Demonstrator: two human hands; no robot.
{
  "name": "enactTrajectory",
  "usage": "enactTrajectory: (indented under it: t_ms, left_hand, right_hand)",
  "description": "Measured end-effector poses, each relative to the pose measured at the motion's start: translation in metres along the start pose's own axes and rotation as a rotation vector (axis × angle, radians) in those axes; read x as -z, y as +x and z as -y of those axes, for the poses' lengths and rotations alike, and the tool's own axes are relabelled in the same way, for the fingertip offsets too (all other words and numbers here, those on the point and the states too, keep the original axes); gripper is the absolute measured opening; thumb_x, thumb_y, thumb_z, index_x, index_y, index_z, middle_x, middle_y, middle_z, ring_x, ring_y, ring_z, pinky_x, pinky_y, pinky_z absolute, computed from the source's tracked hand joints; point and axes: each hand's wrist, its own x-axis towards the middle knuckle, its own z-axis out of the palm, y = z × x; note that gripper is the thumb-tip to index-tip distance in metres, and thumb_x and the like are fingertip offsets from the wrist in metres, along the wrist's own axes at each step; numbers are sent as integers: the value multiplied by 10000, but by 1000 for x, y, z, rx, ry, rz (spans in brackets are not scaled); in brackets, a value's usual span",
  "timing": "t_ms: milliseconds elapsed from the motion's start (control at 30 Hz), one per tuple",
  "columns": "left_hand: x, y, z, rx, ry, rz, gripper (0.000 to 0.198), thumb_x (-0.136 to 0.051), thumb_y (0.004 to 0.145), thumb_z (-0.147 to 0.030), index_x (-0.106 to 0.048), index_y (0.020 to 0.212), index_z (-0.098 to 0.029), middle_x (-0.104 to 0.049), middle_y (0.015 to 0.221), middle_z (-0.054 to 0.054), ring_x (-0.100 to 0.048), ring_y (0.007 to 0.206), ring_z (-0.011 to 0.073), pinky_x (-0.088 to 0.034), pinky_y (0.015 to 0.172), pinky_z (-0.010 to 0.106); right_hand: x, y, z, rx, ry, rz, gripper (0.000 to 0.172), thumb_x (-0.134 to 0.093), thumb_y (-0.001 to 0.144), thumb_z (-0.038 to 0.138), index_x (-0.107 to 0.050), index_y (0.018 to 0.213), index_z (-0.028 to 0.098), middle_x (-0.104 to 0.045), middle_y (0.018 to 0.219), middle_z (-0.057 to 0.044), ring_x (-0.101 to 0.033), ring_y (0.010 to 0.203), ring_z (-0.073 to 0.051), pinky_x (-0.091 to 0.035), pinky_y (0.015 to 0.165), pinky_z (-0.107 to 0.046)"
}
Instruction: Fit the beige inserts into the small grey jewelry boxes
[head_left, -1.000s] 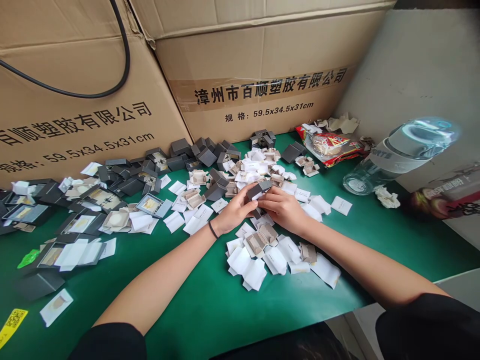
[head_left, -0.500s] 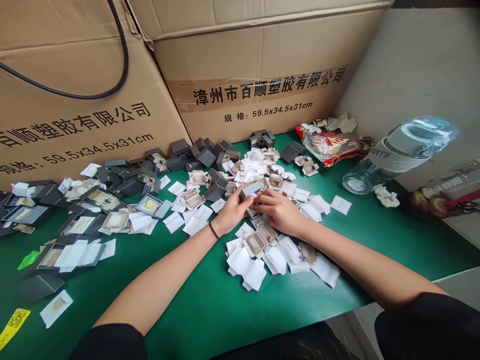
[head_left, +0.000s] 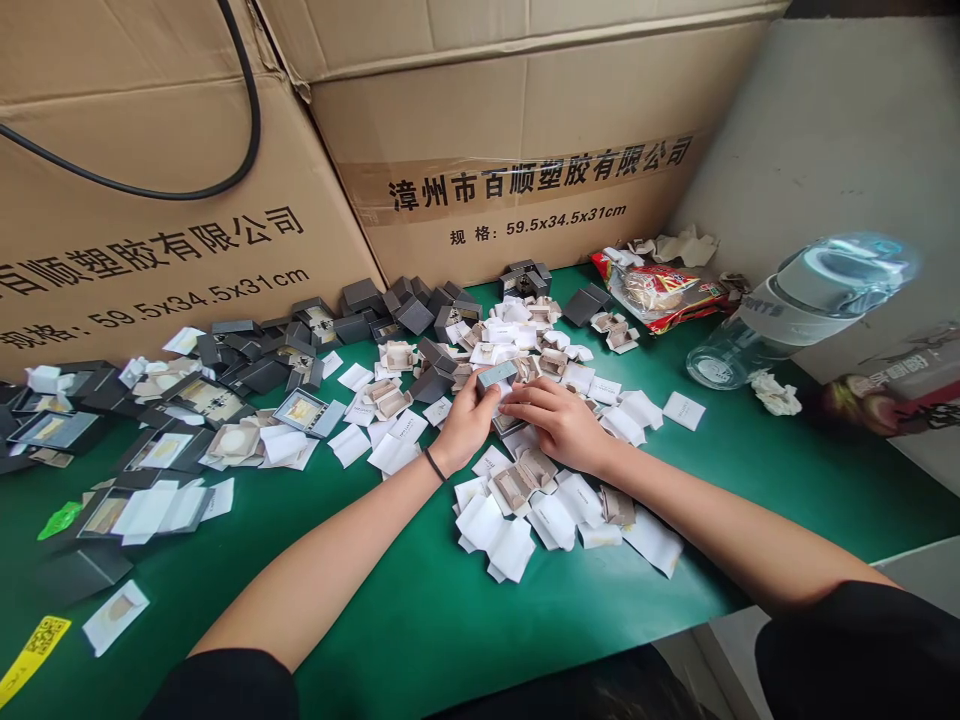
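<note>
My left hand is closed round a small dark grey box, lifted slightly above the green mat. My right hand lies beside it with fingers curled, its fingertips touching the box from the right. Under and around both hands lie white paper cards and beige box inserts. Behind the hands sits a heap of more small grey boxes.
Two big cardboard cartons stand along the back. Larger open grey boxes crowd the left of the mat. At the right are a clear water bottle, a red snack packet and crumpled tissue.
The grey box between my hands has turned and moved slightly left and down; my right hand's fingers have slid along it. Everything else is unchanged.
</note>
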Motion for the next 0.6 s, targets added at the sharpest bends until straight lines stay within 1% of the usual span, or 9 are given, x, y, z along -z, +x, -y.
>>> enactTrajectory:
  t_ms: [67,133,233,333,400,500,600]
  left_hand:
    - [0,1,0,-26,31,-11,287,-479,850,-354,-515,1086,-194,-606,1121,58,-533,1091,202,-408,958,343]
    - [1,1,1,-55,61,-7,271,-474,848,-334,-522,1072,-190,-605,1115,59,-532,1090,200,-402,963,338]
    - [1,2,1,-78,72,0,259,-477,842,-309,-531,1063,-184,-595,1132,62,-518,1109,201,-386,978,334]
    - [2,1,0,-47,38,23,273,-483,836,-300,-529,1081,-188,-587,1160,60,-501,1143,211,-376,991,344]
    - [2,0,-2,-16,13,67,306,-498,822,-283,-517,1116,-200,-573,1202,56,-486,1174,220,-371,999,352]
    - [3,-1,-4,-4,-12,148,428,-542,765,-198,-474,1187,-223,-531,1278,46,-464,1209,226,-368,1010,355]
    - [2,-2,-6,-23,11,161,520,-534,709,-102,-452,1209,-218,-524,1285,49,-459,1213,228,-361,1023,362]
  right_hand:
    - [0,0,1,-43,-13,-35,451,-377,767,-17,-594,1107,186,-612,1058,-94,-506,973,-212,-491,791,-365]
    - [0,0,3,-109,-41,-39,408,-375,821,34,-568,1144,192,-602,1041,-102,-505,933,-212,-486,760,-358]
    - [1,1,4,-194,-79,16,338,-369,896,142,-531,1190,186,-596,992,-107,-495,862,-209,-475,727,-346]
    - [2,3,5,-231,-99,65,327,-345,930,213,-507,1211,182,-590,959,-104,-497,846,-208,-469,721,-338]
    - [3,4,6,-238,-106,88,328,-335,939,248,-505,1210,178,-586,957,-104,-506,857,-211,-470,725,-337]
    - [3,4,7,-249,-120,121,350,-341,941,314,-505,1210,161,-584,973,-109,-520,873,-218,-479,725,-343]
    - [3,4,7,-252,-129,129,373,-341,941,344,-502,1221,158,-586,988,-112,-531,871,-219,-483,716,-343]
